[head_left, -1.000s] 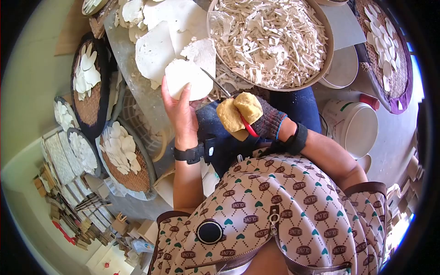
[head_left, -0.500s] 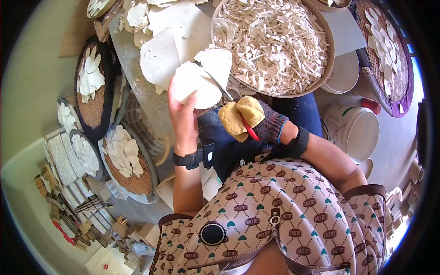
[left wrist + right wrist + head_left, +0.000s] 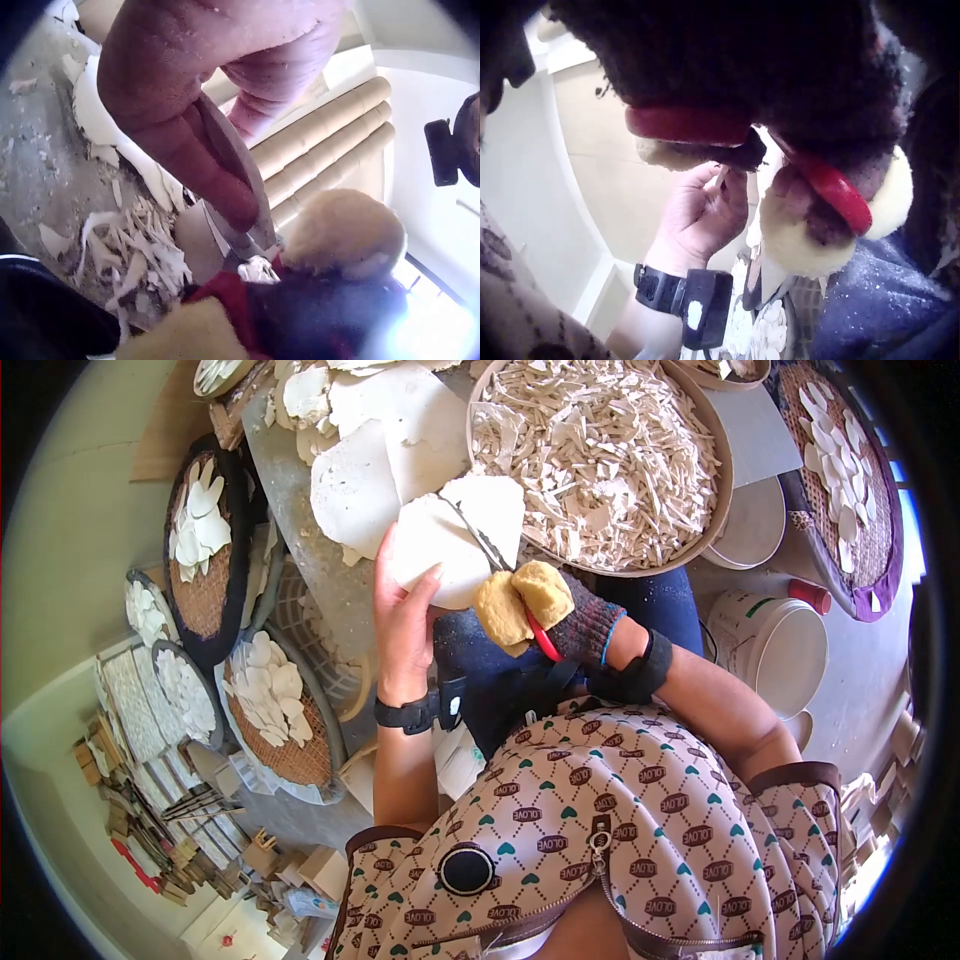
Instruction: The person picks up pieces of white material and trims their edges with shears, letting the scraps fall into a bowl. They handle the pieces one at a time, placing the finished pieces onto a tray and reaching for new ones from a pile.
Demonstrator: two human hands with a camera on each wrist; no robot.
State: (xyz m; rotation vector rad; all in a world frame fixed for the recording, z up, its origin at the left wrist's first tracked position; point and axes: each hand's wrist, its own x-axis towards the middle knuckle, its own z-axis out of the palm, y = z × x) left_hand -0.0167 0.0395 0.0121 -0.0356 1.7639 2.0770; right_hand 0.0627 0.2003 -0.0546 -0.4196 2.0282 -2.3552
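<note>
My bare left hand (image 3: 403,620) pinches the near edge of a thin white sheet (image 3: 428,550), thumb on top and fingers beneath. My right hand (image 3: 590,628), in a dark knitted glove, grips scissors (image 3: 482,538) with red handles. Yellow foam padding (image 3: 543,590) is wrapped about the handles. The blades lie across the sheet, and a paler part (image 3: 492,508) of it extends past them. In the right wrist view the red handles (image 3: 829,191) stand apart. The left wrist view shows the sheet edge-on (image 3: 247,169) between thumb and fingers.
A round basket (image 3: 727,460) heaped with white offcuts stands just beyond the hands. More white sheets (image 3: 350,485) lie on the grey table (image 3: 305,560). Woven trays (image 3: 325,745) of cut pieces stand at left and far right (image 3: 820,500). A white bucket (image 3: 740,620) is at right.
The left hand has turned the sheet slightly rightward toward the scissors, and the blades now reach across it. The part past the blades has swung right, over the basket's edge. The right hand has barely moved.
</note>
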